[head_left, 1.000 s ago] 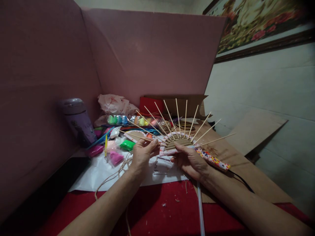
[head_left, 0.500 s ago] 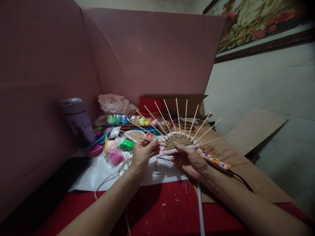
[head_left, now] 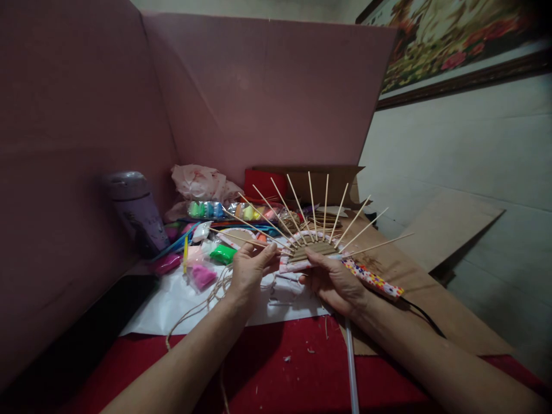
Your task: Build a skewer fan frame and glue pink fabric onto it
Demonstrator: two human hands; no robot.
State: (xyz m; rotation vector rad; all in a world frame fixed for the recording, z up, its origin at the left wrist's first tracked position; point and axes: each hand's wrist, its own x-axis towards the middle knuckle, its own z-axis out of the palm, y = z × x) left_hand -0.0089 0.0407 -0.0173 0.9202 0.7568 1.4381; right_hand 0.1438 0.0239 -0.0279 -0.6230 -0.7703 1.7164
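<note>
A half-round cardboard piece [head_left: 317, 248] with a pale patterned rim is held up above the white paper. Several thin wooden sticks [head_left: 311, 198] fan outward from its curved edge. My right hand [head_left: 336, 282] grips the lower edge, thumb on the front and fingers behind. At the left end, my left hand [head_left: 254, 270] pinches the lowest left stick [head_left: 230, 234] close to the rim. Just right of the piece lies a flower-patterned strip [head_left: 375, 280], partly behind my right hand. Twine [head_left: 194, 313] trails beside my left wrist.
Bags of coloured clay [head_left: 202, 277] lie at the left, near a purple bottle [head_left: 140, 215]. A white paper sheet [head_left: 150, 313] covers part of the red cloth [head_left: 276, 368]. Brown cardboard [head_left: 448, 322] spreads at the right, and a clear glue stick [head_left: 352, 368] points toward me.
</note>
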